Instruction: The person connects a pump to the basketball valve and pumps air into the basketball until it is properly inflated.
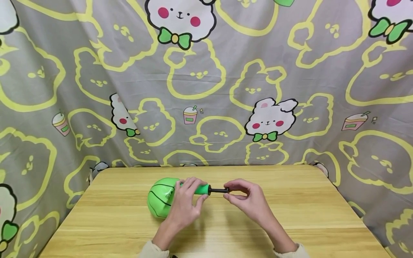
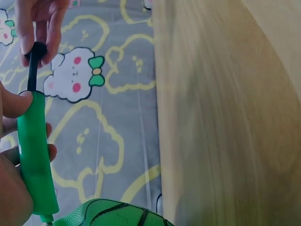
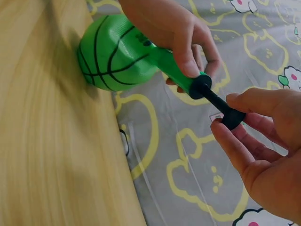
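A green ball (image 1: pixel 160 199) with black lines, its surface slightly dented, sits on the table at the left. My left hand (image 1: pixel 184 205) grips the green barrel of a small hand pump (image 2: pixel 36 155), fingers and thumb wrapped round it. The pump's far end meets the ball, as the left wrist view shows. A thin black rod (image 3: pixel 215 100) stands partly out of the barrel. With thumb and fingers, my right hand (image 1: pixel 250 199) pinches the black knob (image 3: pixel 233 118) at the rod's end.
Both hands are above a light wooden table (image 1: pixel 290 222). Behind it and along both sides hangs a grey curtain (image 1: pixel 209 89) printed with yellow outlines and white rabbits. Pale sleeves (image 1: pixel 154 249) show at the wrists.
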`<action>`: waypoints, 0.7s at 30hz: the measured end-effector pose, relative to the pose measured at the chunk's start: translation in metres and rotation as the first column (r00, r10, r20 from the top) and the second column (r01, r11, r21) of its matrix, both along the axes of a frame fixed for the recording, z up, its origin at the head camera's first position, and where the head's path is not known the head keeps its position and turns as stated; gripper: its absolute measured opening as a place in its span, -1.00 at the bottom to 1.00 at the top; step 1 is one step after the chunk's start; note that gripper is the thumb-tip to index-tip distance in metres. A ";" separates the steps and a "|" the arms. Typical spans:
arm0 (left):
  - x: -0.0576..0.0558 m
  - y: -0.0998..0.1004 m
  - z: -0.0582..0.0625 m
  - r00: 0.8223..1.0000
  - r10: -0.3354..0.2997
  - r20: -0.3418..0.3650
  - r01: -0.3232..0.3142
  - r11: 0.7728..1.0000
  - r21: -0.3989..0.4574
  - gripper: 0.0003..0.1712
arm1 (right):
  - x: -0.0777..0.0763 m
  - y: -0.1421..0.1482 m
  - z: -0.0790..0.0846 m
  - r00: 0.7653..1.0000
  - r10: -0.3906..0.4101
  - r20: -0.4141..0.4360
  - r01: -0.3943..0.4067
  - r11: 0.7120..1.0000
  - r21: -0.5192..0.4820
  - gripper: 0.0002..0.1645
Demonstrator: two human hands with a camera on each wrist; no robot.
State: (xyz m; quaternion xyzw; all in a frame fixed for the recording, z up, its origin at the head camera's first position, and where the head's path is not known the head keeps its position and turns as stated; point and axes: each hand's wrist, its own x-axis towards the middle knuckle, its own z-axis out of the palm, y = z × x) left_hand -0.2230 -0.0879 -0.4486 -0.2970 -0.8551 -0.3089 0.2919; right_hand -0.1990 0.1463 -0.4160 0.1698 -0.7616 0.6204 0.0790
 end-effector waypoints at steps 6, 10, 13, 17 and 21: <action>-0.003 -0.007 0.003 1.000 0.019 0.004 -0.019 1.000 0.015 -0.68 | -0.002 0.013 0.004 1.000 0.018 -0.007 -0.018 1.000 -0.008 -0.68; -0.005 -0.010 0.004 1.000 0.026 -0.005 -0.026 0.999 0.024 -0.67 | -0.003 0.026 0.007 1.000 0.026 -0.007 -0.026 1.000 0.000 -0.67; -0.006 -0.011 0.004 1.000 0.029 -0.006 -0.029 0.999 0.031 -0.68 | -0.003 0.035 0.010 0.999 0.029 -0.021 -0.029 1.000 0.000 -0.66; -0.006 -0.012 0.005 1.000 0.028 0.005 -0.028 0.999 0.034 -0.68 | -0.003 0.044 0.013 0.998 0.049 -0.031 -0.049 0.999 0.001 -0.65; -0.004 -0.012 0.006 1.000 0.027 0.007 -0.028 0.999 0.031 -0.68 | -0.005 0.047 0.013 0.997 0.065 -0.036 -0.063 0.996 0.058 -0.67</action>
